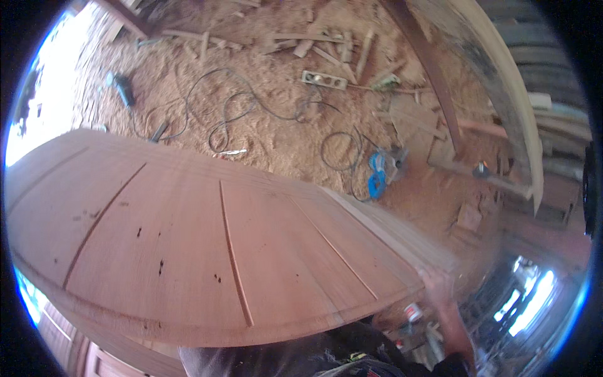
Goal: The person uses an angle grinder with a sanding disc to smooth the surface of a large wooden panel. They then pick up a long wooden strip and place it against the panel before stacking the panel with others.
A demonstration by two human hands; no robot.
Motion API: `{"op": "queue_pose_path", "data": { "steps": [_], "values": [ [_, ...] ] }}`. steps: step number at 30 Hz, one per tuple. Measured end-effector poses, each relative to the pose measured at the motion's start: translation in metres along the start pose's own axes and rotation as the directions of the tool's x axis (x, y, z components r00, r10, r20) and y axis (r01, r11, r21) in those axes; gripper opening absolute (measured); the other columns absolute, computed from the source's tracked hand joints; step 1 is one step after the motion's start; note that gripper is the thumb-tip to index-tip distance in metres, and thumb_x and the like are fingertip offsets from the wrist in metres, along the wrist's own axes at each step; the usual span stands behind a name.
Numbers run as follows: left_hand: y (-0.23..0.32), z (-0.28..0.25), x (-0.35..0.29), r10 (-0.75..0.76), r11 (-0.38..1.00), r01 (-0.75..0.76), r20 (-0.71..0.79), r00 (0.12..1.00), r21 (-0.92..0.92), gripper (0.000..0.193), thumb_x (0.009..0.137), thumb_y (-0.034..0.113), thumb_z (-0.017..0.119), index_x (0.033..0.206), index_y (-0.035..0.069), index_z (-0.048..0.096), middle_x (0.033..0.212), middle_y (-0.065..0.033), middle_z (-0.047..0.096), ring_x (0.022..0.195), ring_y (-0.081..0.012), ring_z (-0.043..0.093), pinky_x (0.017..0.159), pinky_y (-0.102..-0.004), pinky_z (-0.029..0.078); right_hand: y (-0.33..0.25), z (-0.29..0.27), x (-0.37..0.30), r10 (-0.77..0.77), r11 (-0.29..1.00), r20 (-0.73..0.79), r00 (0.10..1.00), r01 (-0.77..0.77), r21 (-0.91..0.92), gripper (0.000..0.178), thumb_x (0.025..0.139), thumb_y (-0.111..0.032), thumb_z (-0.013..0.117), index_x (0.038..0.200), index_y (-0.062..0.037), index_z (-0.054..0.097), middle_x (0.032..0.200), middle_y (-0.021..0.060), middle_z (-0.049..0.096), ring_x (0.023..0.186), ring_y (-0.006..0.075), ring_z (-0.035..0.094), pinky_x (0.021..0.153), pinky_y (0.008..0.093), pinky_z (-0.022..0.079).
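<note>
A large reddish-brown wooden panel (182, 245) with several straight grooves and small dark marks spans the lower left and middle, tilted in front of my body. My right hand (436, 283) is at the panel's right end, closed around its edge. The fingers are somewhat blurred, and part of the grip is hidden. My left hand is out of sight.
Sawdust covers the ground (276, 135). Beyond the panel lie a teal power tool (120, 89), a blue power tool (379, 173), looping black cable (220, 116), a power strip (323, 80) and wood offcuts (330, 50). A brown post (433, 75) rises at the right.
</note>
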State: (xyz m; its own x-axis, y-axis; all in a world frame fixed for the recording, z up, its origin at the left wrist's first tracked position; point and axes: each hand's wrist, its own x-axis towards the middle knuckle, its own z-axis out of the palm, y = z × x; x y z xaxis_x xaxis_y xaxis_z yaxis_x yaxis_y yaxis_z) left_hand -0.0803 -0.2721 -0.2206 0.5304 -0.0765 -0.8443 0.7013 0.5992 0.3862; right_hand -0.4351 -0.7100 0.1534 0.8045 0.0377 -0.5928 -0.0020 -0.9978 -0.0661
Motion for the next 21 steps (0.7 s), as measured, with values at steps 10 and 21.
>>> {"op": "queue_pose_path", "data": {
  "steps": [10,21],
  "values": [
    [0.007,-0.004,0.060,-0.030,0.994,0.040,0.092,0.995,-0.105,0.080,0.103,0.066,0.042,0.159,0.009,0.034,0.155,-0.0139,0.049,0.133,-0.0346,0.055,0.112,-0.0494,0.042,-0.022,0.011,0.040,0.021,0.997,0.104,0.994,-0.013,-0.075,0.043,0.068,-0.017,0.074,0.110,-0.0117,0.072,0.096,0.0127,0.071,0.085,0.0328,0.070,0.073,0.0476,0.055],
    [-0.008,-0.094,-0.006,-0.071,0.997,0.071,0.092,0.993,0.008,0.078,0.104,0.064,0.044,0.159,0.009,0.034,0.154,-0.0137,0.050,0.132,-0.0339,0.056,0.110,-0.0489,0.043,-0.075,0.031,0.148,-0.012,0.999,-0.031,0.999,0.011,-0.042,0.031,0.079,-0.031,0.080,0.099,-0.0079,0.074,0.086,0.0148,0.072,0.073,0.0359,0.071,0.065,0.0486,0.056]
  ]
}}
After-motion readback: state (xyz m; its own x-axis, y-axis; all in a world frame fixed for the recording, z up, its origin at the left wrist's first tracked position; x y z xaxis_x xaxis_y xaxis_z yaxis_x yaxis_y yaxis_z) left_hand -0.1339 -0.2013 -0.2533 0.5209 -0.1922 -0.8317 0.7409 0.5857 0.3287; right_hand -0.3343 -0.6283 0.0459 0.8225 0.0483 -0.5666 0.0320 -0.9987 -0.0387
